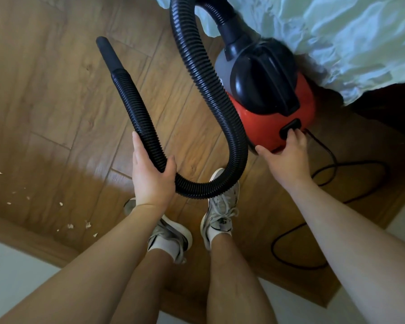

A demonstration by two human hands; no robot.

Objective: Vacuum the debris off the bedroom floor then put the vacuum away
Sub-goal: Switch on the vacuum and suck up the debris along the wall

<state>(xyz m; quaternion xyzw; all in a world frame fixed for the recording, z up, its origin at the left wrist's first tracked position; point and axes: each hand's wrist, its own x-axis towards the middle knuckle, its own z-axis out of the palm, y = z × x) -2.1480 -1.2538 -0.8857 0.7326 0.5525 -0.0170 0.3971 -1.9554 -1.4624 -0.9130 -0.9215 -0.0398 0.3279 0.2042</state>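
A red and black canister vacuum [267, 113] stands on the wooden floor beside the bed. Its black ribbed hose [211, 90] loops from the top of the canister down past my feet and up to a tapered nozzle [108, 54] at upper left. My left hand [150, 174] cups the hose from below, thumb over it. My right hand [288, 157] rests on the red body with fingertips on the black switch [290, 128]. Small pale bits of debris [70, 225] lie scattered on the floor at lower left.
A bed with pale blue rumpled bedding [337, 43] fills the upper right. A black power cord [325, 206] loops over the floor to the right. My two sneakered feet [220, 211] stand below the hose. White wall and wooden baseboard [21, 242] run along the bottom.
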